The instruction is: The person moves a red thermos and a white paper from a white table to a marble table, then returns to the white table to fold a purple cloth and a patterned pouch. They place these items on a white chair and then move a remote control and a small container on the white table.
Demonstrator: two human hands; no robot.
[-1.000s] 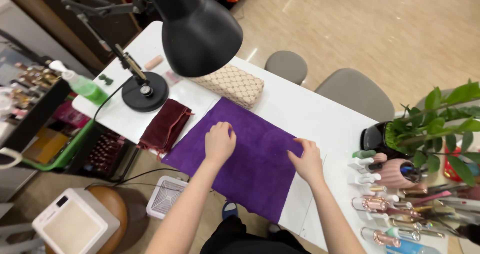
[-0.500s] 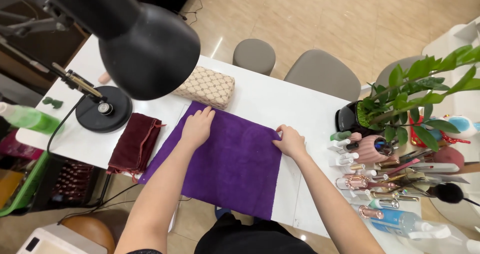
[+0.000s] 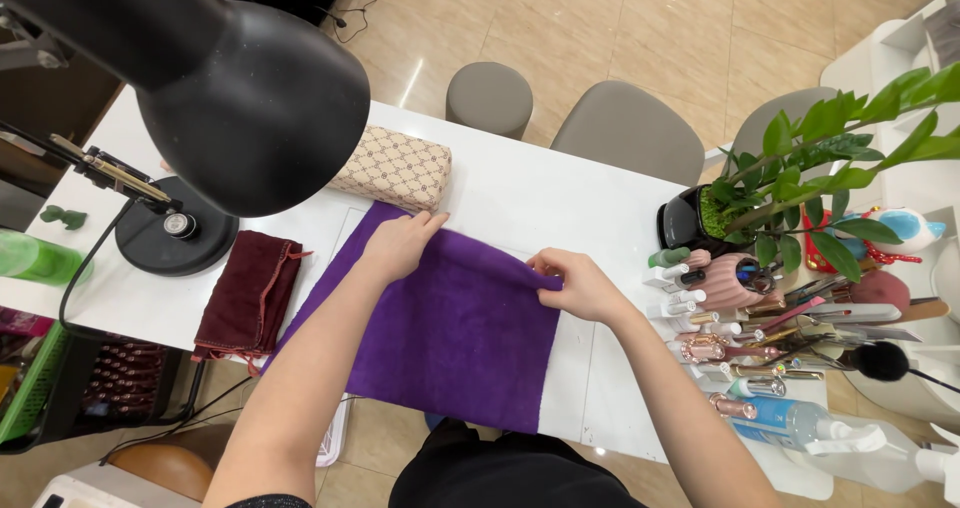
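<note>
A purple towel (image 3: 450,338) lies spread on the white table (image 3: 560,193), its near edge hanging over the table's front. My left hand (image 3: 398,245) pinches the towel's far left corner, close to a beige patterned cushion (image 3: 393,170). My right hand (image 3: 572,283) grips the far right corner and lifts that edge slightly off the table.
A black desk lamp (image 3: 225,93) looms at upper left, its round base (image 3: 175,236) beside a folded maroon cloth (image 3: 247,293). A potted plant (image 3: 800,183), a pink holder (image 3: 745,288) and several bottles crowd the right side. Grey stools (image 3: 625,133) stand behind the table.
Both hands slid from the towel's middle to its far corners and closed on them. The far right edge is now raised. The view shifted to the right.
</note>
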